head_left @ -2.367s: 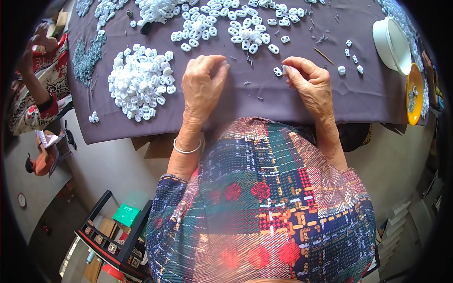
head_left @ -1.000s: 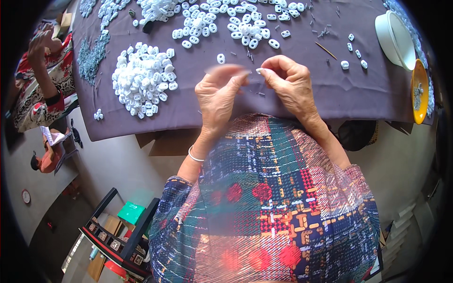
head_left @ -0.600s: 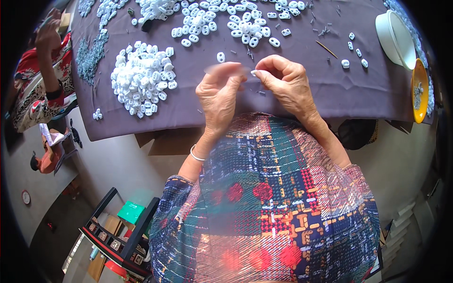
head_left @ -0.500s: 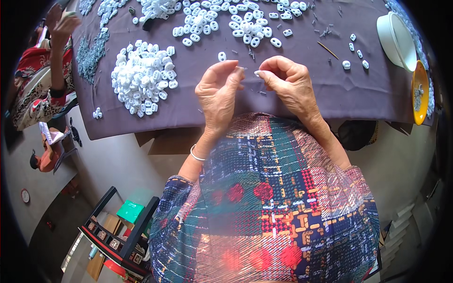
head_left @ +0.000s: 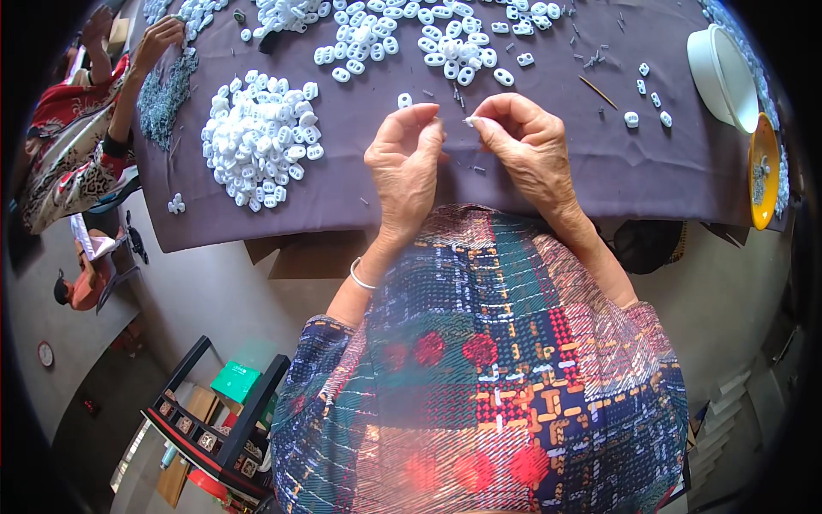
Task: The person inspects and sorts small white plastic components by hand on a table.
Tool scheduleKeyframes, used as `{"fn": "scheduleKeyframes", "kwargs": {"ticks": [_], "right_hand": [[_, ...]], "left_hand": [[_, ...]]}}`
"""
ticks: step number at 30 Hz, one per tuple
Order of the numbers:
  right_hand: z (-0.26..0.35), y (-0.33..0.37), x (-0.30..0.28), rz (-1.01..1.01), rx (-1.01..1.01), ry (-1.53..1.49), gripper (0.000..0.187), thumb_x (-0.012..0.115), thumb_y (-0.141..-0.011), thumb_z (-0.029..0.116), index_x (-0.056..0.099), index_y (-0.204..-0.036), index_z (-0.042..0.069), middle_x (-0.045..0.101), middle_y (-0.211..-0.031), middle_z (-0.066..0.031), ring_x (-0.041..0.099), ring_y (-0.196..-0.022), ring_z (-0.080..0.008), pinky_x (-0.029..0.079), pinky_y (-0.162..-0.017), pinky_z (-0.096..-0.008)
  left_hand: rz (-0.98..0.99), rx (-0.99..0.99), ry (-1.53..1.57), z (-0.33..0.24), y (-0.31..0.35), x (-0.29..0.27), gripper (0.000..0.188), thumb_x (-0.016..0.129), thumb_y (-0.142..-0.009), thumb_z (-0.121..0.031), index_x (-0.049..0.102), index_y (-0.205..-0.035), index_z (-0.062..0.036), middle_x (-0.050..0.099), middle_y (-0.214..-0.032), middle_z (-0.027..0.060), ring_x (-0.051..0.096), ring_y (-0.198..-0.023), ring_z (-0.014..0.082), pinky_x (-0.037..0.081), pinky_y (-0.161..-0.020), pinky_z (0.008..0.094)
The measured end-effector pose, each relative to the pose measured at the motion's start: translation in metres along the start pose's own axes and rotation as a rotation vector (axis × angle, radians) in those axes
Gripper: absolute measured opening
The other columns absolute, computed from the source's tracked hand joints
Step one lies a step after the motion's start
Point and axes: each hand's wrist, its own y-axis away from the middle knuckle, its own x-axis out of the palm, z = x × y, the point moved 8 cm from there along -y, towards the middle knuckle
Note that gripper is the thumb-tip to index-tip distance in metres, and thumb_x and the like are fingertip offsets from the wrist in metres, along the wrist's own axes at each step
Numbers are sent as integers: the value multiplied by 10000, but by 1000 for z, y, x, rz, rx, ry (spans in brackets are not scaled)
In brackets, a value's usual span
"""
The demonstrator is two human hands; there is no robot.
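My left hand (head_left: 406,163) is raised just above the cloth, thumb and forefinger pinched together. Whatever sits in that pinch is too small to name. Facing it across a narrow gap, my right hand (head_left: 533,158) holds a small white plastic piece (head_left: 469,122) between thumb and fingertips. A single white two-hole piece, like a cord lock (head_left: 404,100), lies just beyond my left fingers. Several thin grey springs (head_left: 459,96) are scattered beyond the gap, and another small spring (head_left: 478,169) lies between my wrists.
Left stands a heap of white pieces (head_left: 261,141); more two-hole pieces (head_left: 364,38) spread along the far side. A pile of springs (head_left: 167,103) lies near another person's hand (head_left: 161,38). To the right are a thin brown stick (head_left: 597,92), a white tub (head_left: 715,77) and a yellow dish (head_left: 759,201).
My left hand has shifted slightly right and turned more upright; its fingertips remain pinched. My right hand stays almost in place. The other person's hand has reached toward the far-left pile.
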Motion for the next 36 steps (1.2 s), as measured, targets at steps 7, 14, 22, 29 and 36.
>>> {"fn": "scheduleKeyframes", "kwargs": {"ticks": [7,14,22,29,36], "right_hand": [[-5,2,-13,-21,40,-29,91,625,-826,70,622,-902,20,594,-758,33,510,-661,-12,413,-567,-153],[8,7,-8,61,163,-138,116,618,-838,94,625,-915,8,622,-755,-3,527,-644,-32,420,-555,-167],[11,11,1,114,193,-224,144,613,-842,98,615,-921,-22,634,-758,-42,533,-600,-64,445,-555,-188],[8,11,0,101,227,-260,132,612,-840,90,612,-913,-20,629,-747,-44,538,-594,-69,450,-547,-193],[6,11,3,146,232,-249,125,612,-836,80,613,-917,-16,632,-760,-50,551,-598,-73,460,-556,-191]], "left_hand": [[44,123,-161,-10,2,4,175,625,-799,-2,600,-971,5,615,-834,39,574,-721,84,474,-614,209],[192,-147,219,1,6,13,228,631,-796,5,578,-1018,18,616,-878,70,599,-719,134,504,-638,260],[229,-96,233,-7,8,15,233,629,-787,27,572,-1013,43,615,-861,91,594,-706,147,506,-635,267],[235,-98,210,-5,8,13,225,628,-786,31,577,-1004,47,618,-841,92,597,-708,148,509,-634,264],[248,-100,198,-2,7,13,222,625,-788,30,578,-1005,44,618,-844,91,601,-717,148,507,-630,260]]}}
